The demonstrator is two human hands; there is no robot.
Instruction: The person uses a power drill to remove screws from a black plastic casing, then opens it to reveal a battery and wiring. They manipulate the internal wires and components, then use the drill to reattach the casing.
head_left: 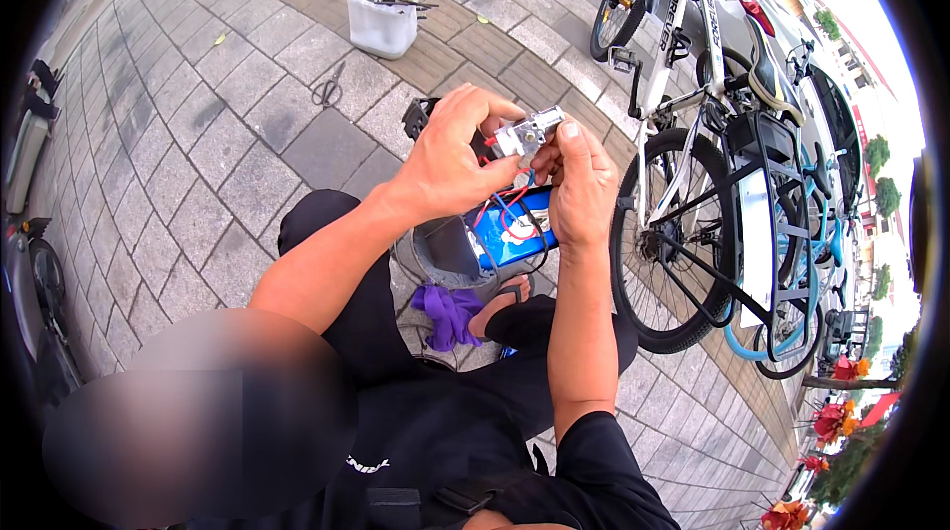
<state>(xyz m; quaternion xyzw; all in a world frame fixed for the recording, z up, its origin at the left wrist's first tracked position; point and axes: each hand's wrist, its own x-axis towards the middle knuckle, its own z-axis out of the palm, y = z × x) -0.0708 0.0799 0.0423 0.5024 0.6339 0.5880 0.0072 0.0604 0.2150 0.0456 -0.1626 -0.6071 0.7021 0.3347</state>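
Note:
A small silver metal part with a red bit at one end is held up between my two hands. My left hand pinches its near left end with thumb and fingers. My right hand grips its other side, the thumb near the top. Red and blue wires hang beneath it toward a blue battery pack. The pack lies partly in a dark grey casing between my knees. Behind my left hand shows part of a black piece, mostly hidden.
A purple cloth lies by a sandalled foot. Scissors rest on the paving. Farther off stands a white plastic container of tools. A white bicycle with a black rear rack is close on the right.

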